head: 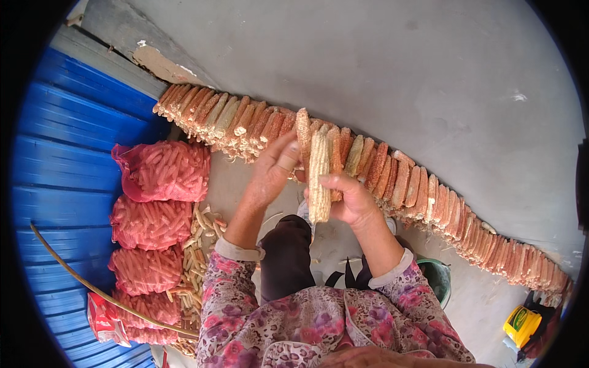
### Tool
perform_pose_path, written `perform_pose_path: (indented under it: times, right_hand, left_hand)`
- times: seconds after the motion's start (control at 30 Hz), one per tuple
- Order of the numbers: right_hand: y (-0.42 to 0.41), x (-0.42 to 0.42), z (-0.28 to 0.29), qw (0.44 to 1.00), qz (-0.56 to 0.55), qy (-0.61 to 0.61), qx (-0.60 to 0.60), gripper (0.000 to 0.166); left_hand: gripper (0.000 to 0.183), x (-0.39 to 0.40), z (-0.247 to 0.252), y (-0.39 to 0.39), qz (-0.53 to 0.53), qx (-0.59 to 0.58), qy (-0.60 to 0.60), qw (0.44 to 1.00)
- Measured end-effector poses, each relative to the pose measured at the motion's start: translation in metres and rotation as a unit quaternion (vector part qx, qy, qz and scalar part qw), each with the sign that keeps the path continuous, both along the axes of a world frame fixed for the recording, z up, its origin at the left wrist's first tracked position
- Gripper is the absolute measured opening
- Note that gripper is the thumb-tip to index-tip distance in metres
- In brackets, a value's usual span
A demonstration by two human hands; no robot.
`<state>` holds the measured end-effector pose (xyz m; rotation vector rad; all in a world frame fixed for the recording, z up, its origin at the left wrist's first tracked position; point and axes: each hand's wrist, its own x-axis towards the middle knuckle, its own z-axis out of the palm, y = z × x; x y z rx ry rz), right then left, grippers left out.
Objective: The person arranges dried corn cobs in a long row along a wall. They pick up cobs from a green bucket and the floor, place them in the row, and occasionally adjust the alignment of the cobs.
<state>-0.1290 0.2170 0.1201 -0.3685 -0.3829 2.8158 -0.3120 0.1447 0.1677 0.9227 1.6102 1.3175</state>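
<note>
Held upright in my right hand is a pale, bare corn cob, with my thumb across its front. A reddish cob shows just behind it, by the same fingers. My left hand, thumb raised with a tan band or strip around it, is at a slim pinkish cob; its fingertips are partly hidden. Beyond both hands a long stack of bare corn cobs lines the foot of the grey wall, mostly reddish, a few pale.
Red mesh sacks full of cobs stand at left beside a blue corrugated metal wall. Loose cobs lie next to them, with a curved stick across. A green bucket stands at right, a yellow container farther right.
</note>
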Motion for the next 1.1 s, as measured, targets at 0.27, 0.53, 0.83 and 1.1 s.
perform_pose_path:
  times: [0.27,0.53,0.83,1.1]
  right_hand:
    - [-0.002,0.008,0.015,0.999,0.002,-0.031,0.035,0.059]
    - [0.002,0.004,0.0,0.993,-0.056,-0.084,0.062,0.058]
    - [0.005,0.002,-0.004,0.988,-0.035,-0.125,0.084,0.06]
    - [-0.003,-0.006,-0.004,0.986,-0.021,-0.146,0.083,0.058]
  left_hand:
    - [0.045,-0.04,0.008,0.016,0.253,0.084,-0.082,0.96]
    - [0.021,-0.264,-0.07,0.011,0.333,-0.019,0.125,0.935]
    - [0.032,-0.27,-0.107,0.047,0.238,-0.143,0.558,0.782]
    - [0.034,-0.278,-0.12,0.039,0.227,-0.167,0.533,0.798]
